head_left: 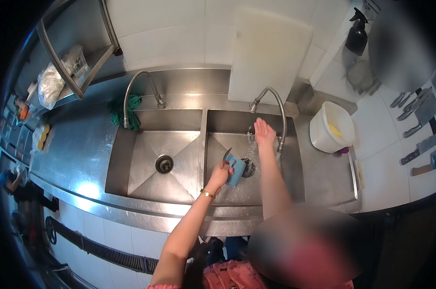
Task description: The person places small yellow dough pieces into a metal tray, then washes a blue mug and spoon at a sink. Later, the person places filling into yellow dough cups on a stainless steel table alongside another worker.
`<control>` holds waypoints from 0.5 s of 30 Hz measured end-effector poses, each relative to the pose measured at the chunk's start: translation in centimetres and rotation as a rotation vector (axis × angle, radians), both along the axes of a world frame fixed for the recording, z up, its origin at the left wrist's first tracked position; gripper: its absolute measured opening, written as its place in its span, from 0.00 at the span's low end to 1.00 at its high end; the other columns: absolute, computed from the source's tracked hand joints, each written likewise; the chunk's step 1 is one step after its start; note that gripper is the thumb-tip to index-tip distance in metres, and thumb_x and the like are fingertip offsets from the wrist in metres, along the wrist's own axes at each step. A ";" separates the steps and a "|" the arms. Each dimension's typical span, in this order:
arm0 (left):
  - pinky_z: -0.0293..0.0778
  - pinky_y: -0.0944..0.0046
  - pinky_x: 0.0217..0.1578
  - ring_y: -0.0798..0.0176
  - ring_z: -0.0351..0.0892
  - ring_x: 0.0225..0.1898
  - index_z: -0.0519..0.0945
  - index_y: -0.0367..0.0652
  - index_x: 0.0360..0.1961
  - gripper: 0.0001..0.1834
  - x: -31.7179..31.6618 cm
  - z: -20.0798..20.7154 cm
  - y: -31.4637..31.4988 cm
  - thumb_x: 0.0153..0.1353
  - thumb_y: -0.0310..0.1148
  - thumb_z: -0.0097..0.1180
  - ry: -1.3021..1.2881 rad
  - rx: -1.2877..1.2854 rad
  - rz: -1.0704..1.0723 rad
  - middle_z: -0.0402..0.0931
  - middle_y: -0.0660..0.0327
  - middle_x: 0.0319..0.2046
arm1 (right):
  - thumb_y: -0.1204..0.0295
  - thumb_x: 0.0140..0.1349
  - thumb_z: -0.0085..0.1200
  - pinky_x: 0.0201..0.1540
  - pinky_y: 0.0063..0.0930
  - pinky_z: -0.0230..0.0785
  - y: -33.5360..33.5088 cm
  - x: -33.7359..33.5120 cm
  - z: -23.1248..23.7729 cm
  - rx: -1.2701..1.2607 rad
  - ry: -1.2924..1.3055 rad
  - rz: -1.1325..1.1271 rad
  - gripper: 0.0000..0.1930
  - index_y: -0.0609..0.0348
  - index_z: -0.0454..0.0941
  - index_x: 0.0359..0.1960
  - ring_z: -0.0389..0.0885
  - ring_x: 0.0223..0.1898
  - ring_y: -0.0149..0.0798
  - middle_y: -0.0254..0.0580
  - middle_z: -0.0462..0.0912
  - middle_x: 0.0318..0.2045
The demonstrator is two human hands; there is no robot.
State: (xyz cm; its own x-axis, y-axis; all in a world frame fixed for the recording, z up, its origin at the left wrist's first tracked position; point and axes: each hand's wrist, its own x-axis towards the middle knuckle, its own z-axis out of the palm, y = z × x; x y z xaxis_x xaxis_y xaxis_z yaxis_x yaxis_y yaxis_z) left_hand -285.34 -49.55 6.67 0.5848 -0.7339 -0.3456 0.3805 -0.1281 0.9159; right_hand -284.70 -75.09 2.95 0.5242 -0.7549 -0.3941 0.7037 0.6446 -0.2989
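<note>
Over the right-hand basin (pixel 296 159) of the steel double sink, my left hand (pixel 220 175) is closed on a light blue rectangular object (pixel 235 172), perhaps a cloth or a small container. A dark, curved, slender piece (pixel 227 153) sticks up from the same grip; its kind does not show clearly. My right hand (pixel 264 133) is stretched out beneath the spout of the right faucet (pixel 278 103), with nothing in it. Water splashes beside its fingers. Behind the blue object, the dark drain (pixel 248 167) is partly hidden.
The left basin (pixel 143 180) has its own tall faucet (pixel 141 73), with a green cloth (pixel 125 111) behind it. A white bucket (pixel 322 130) stands right of the sink. Several knives (pixel 422 111) hang on the right wall. A white board (pixel 266 58) leans at the back.
</note>
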 end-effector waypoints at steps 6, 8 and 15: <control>0.64 0.74 0.38 0.72 0.68 0.30 0.65 0.34 0.46 0.13 2.6 2.7 2.0 0.65 0.31 0.35 0.042 -0.033 0.026 0.67 0.67 0.23 | 0.72 0.54 0.48 0.47 0.37 0.66 -4.2 7.3 -0.3 -0.525 0.991 -0.024 0.16 0.63 0.71 0.45 0.75 0.44 0.45 0.46 0.77 0.41; 0.64 0.74 0.39 0.73 0.67 0.30 0.66 0.34 0.45 0.13 3.8 3.5 2.3 0.65 0.32 0.35 0.052 -0.063 0.009 0.67 0.68 0.23 | 0.71 0.51 0.53 0.45 0.37 0.67 -4.2 8.2 -1.6 -0.694 1.312 -0.058 0.14 0.61 0.76 0.39 0.76 0.42 0.46 0.46 0.79 0.37; 0.64 0.74 0.37 0.74 0.65 0.30 0.65 0.32 0.45 0.14 6.9 6.1 3.5 0.65 0.31 0.35 -0.070 -0.085 0.013 0.66 0.68 0.23 | 0.70 0.47 0.58 0.42 0.38 0.69 -4.2 10.6 -1.3 -0.614 1.552 -0.017 0.12 0.60 0.79 0.34 0.78 0.39 0.49 0.49 0.80 0.34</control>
State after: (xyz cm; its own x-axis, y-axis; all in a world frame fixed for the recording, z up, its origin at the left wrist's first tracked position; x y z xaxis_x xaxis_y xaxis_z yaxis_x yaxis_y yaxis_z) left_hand -278.40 -46.03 12.80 0.6151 -0.7510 -0.2401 0.3162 -0.0440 0.9477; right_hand -274.05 -79.31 1.63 -0.0640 -0.9850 -0.1606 -0.4776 0.1715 -0.8617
